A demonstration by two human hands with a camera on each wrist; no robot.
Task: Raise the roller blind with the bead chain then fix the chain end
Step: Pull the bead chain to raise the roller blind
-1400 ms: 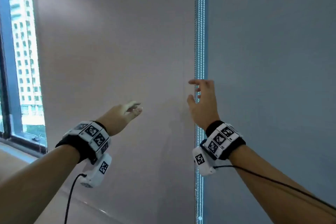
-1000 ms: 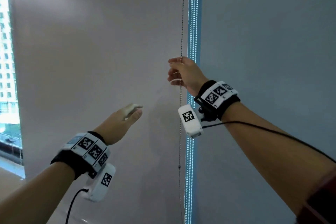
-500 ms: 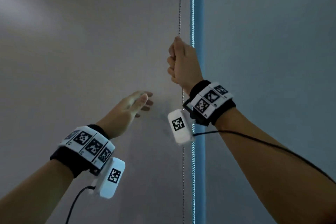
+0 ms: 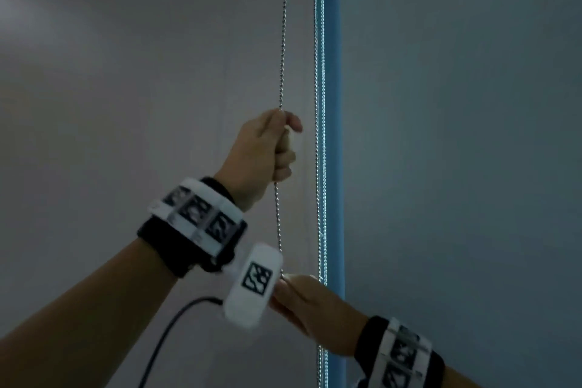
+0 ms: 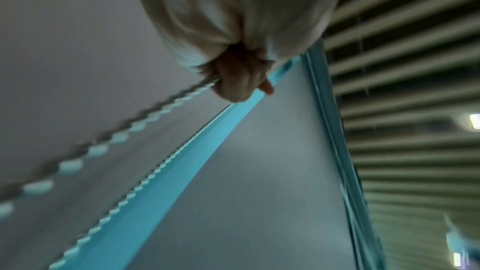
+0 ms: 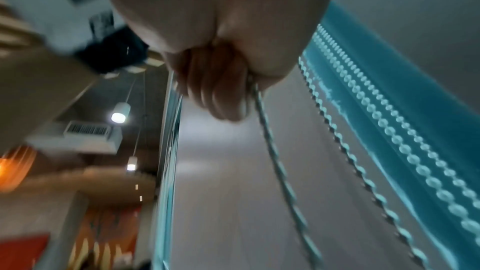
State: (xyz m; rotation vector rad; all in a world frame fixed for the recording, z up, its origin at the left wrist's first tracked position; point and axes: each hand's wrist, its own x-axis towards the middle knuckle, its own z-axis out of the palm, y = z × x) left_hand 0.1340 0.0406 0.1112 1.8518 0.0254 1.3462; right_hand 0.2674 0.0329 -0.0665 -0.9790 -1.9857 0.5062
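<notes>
A thin metal bead chain hangs in front of the grey roller blind. My left hand is raised and grips the chain in a fist, thumb on top. In the left wrist view the chain runs out from under the curled fingers. My right hand is lower on the same chain, partly hidden behind the left wrist camera. In the right wrist view its fingers are curled with the chain leaving the fist.
A bright blue gap between this blind and a second grey blind holds two more bead chains. A slatted ceiling and hanging lamps show in the wrist views.
My right hand, gripping the chain high up, has come down with it to below the left wrist. My left hand rose from open in front of the blind and took the chain higher up.
</notes>
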